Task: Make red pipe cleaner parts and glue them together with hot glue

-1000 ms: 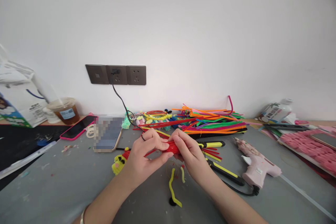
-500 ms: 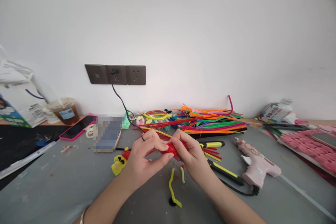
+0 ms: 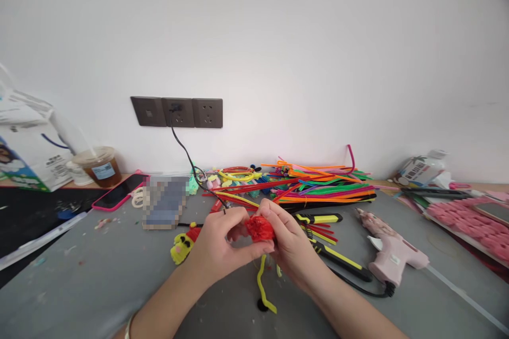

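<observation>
A red fuzzy piece (image 3: 260, 228), which looks like coiled pipe cleaner, is held between both hands above the table. My left hand (image 3: 225, 238) curls around its left side, thumb pressed along its lower edge. My right hand (image 3: 289, 238) pinches it from the right with thumb and fingers. Below the hands lies a bent yellow pipe cleaner (image 3: 260, 286) across a small black disc (image 3: 262, 305). Left of my left wrist sits a yellow fuzzy figure (image 3: 182, 248) with a red part, partly covered by the hand.
Behind the hands lies a pile of coloured pipe cleaners (image 3: 318, 185). Yellow-and-black pliers (image 3: 342, 261) and a pink glue gun (image 3: 393, 254) lie to the right. A drink cup (image 3: 101, 167), a pink-edged phone (image 3: 121, 192) and a corded wall socket (image 3: 177, 112) are on the left.
The red piece has been turned so more of its surface shows between the hands. My left fingers have shifted behind it, and the view has moved slightly.
</observation>
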Available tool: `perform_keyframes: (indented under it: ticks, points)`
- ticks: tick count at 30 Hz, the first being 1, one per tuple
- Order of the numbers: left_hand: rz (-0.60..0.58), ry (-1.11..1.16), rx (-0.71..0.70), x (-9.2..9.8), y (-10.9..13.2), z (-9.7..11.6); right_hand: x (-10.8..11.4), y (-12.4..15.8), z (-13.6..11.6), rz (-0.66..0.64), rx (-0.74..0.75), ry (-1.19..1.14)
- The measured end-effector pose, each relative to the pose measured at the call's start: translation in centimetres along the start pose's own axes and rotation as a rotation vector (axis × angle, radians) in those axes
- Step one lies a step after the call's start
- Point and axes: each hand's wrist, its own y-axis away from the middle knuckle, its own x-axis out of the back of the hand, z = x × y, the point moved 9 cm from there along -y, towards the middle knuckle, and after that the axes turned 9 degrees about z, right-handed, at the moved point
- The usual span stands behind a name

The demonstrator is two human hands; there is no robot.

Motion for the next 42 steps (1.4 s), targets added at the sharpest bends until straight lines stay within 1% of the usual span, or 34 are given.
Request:
perform_keyframes:
  ticks: [5,9,14,19,23,27,30,34,37,39,42]
  points:
    - [0.072,-0.159,-0.201,0.4,0.2,1.3,0.2,-0.1,0.3,0.0,0.031,0.093]
    - [0.094,-0.273,-0.313,0.5,0.4,2.3,-0.1,0.1,0.1,-0.034,0.065,0.145]
    - [0.086,-0.293,-0.369,0.4,0.7,2.7,-0.1,0.1,-0.2,-0.042,0.108,0.204]
    - [0.083,-0.241,-0.384,0.3,0.9,2.7,-0.2,0.2,-0.4,-0.054,0.141,0.235]
    - [0.081,-0.208,-0.369,0.3,0.8,2.7,-0.3,0.1,-0.9,-0.046,0.187,0.266]
    - [0.053,-0.172,-0.326,0.0,0.7,2.6,-0.3,0.1,-1.4,-0.054,0.23,0.316]
    - [0.017,-0.161,-0.214,-0.2,0.5,1.7,0.1,0.0,-2.0,-0.021,0.293,0.356]
    - [-0.07,-0.116,-0.041,-0.8,0.4,0.3,0.6,0.3,-3.2,0.062,0.408,0.413]
    - [-0.121,-0.097,0.039,-1.1,0.4,-0.3,0.7,0.7,-3.8,0.096,0.454,0.449]
    - [-0.129,-0.105,0.047,-1.1,0.4,-0.4,0.6,0.9,-3.9,0.107,0.448,0.46]
    - [-0.115,-0.111,0.003,-0.9,0.4,0.1,0.5,0.9,-3.9,0.099,0.429,0.461]
